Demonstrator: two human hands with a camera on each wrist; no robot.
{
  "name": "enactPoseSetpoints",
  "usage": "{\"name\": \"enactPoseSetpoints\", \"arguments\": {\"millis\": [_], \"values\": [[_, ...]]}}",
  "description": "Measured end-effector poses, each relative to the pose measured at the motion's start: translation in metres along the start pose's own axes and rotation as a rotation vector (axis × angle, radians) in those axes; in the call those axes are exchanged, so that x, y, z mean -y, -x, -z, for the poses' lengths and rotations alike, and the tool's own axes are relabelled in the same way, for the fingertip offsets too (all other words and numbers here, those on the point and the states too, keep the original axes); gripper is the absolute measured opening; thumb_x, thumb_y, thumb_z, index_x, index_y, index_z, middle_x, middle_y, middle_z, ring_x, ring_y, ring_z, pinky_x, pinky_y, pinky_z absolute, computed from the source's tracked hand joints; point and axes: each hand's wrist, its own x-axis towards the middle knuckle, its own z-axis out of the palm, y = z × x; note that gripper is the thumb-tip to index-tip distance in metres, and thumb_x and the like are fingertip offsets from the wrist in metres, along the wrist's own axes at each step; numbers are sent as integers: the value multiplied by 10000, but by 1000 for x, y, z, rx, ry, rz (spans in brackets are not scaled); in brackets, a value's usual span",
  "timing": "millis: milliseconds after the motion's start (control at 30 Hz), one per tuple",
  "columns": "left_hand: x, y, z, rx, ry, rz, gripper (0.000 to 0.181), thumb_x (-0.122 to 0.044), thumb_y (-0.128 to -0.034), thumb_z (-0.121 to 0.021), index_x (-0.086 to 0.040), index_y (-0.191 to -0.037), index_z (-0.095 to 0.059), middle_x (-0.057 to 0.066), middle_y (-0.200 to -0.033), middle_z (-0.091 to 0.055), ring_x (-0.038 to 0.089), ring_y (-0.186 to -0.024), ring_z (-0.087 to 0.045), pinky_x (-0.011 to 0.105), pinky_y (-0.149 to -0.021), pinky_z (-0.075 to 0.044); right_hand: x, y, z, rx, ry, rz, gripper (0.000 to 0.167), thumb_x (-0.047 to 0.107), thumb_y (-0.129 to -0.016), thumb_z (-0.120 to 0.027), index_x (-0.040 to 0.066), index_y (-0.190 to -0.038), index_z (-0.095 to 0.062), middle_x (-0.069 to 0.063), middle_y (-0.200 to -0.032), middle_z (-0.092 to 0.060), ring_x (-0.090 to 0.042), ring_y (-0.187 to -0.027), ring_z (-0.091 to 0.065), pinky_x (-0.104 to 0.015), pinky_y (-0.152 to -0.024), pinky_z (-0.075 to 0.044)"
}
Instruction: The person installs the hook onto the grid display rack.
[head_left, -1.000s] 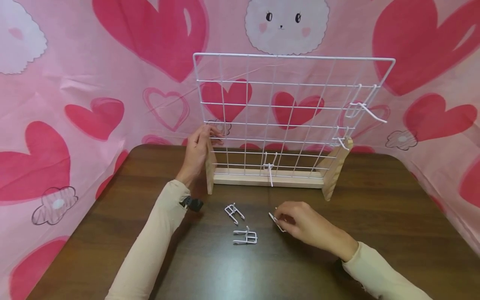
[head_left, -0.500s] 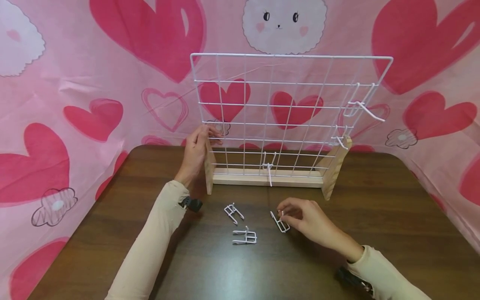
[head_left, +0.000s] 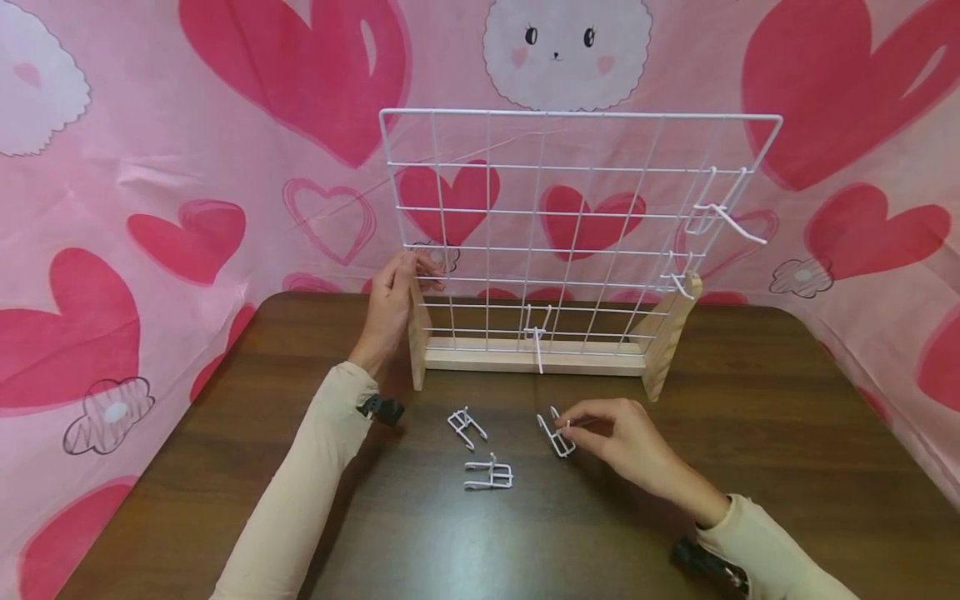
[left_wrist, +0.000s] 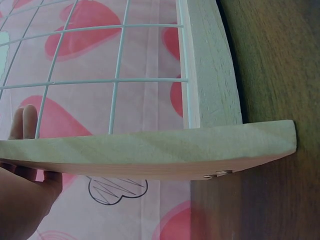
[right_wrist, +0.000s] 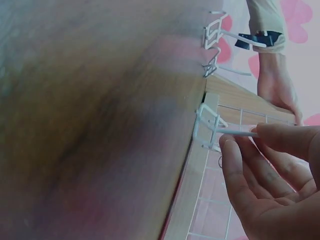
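Note:
A white wire grid rack (head_left: 592, 248) with wooden side legs stands on the table. My left hand (head_left: 393, 296) grips the top of its left wooden leg (head_left: 417, 350); in the left wrist view its fingertips (left_wrist: 30, 120) show beyond the wood. My right hand (head_left: 626, 442) pinches the prong of a white wire hook (head_left: 558, 437) between thumb and fingers, in front of the rack. In the right wrist view this hook's rectangular frame (right_wrist: 195, 131) faces the table. Two more hooks lie left of it: one angled hook (head_left: 467, 427) and one sideways hook (head_left: 491, 473).
Several hooks hang on the grid: a long hook (head_left: 723, 212) at upper right, a smaller hook (head_left: 678, 279) below it, and a hook (head_left: 536, 333) low in the middle. The brown table (head_left: 420, 542) meets a pink heart-patterned backdrop (head_left: 225, 108).
My right hand has shifted slightly right, and the hook, largely covered before, now shows pinched by its prong and turned a little. The left hand stays on the rack's leg.

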Motion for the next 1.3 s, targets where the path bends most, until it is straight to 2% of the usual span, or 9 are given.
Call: {"name": "enactPoseSetpoints", "arguments": {"millis": [167,333,467,667,833,933,1067,1167,1300], "values": [[-1,0,0,-1,7,5,394,-201,-1090,-396,152,-1036,-562,341,-1032,-579,225,-864,-684,467,-853,-578,1,2,3,-8,-1,-7,114,74,-833,-797,154,-912,-786,101,-905,-746,-65,-882,-682,-300,-785,-579],[-2,0,-1,2,20,6,395,-187,-1090,-390,169,-1048,-556,397,-1060,-542,218,-880,-683,502,-869,-567,1,2,8,-28,-3,2,109,75,-842,-791,147,-923,-787,63,-920,-755,-67,-880,-687,-296,-762,-585],[-2,0,0,1,9,11,397,-185,-1091,-383,172,-1053,-553,369,-1062,-562,252,-902,-681,512,-883,-559,4,2,12,-47,-7,-5,103,93,-852,-788,145,-941,-788,64,-932,-755,-59,-871,-687,-251,-733,-579],[-1,0,1,-1,8,22,401,-218,-1086,-412,151,-1039,-560,239,-1016,-627,375,-942,-663,499,-910,-555,9,2,19,-71,-25,-4,108,97,-853,-788,144,-950,-790,48,-930,-758,-67,-832,-689,-191,-678,-559],[0,0,1,3,-2,28,398,-207,-1089,-400,155,-1044,-557,270,-1031,-618,337,-935,-669,543,-924,-537,11,1,25,-96,-28,-3,110,81,-853,-784,110,-959,-791,6,-920,-764,-51,-801,-689,-195,-650,-565],[-1,-1,1,3,-5,36,391,-180,-1092,-380,170,-1054,-549,313,-1048,-597,391,-950,-653,575,-935,-519,11,0,28,-116,-15,7,129,54,-840,-789,108,-958,-791,5,-909,-764,-44,-794,-692,-194,-650,-570],[-7,0,-2,9,-20,37,392,-154,-1094,-354,191,-1065,-536,381,-1062,-561,503,-973,-605,638,-951,-475,12,0,32,-145,4,25,162,35,-826,-797,128,-958,-792,37,-897,-762,-46,-784,-695,-184,-653,-564],[-18,3,-5,19,-36,34,389,-143,-1094,-344,200,-1064,-524,414,-1067,-540,545,-981,-579,662,-959,-452,13,-1,35,-165,15,36,169,38,-824,-800,138,-960,-793,58,-900,-760,-47,-806,-698,-160,-687,-553],[-29,6,-9,23,-43,29,382,-134,-1091,-346,205,-1053,-519,399,-1056,-546,520,-974,-592,596,-945,-498,17,-2,38,-191,8,57,175,27,-820,-800,128,-962,-794,17,-918,-764,-44,-856,-699,-137,-736,-543]]}}
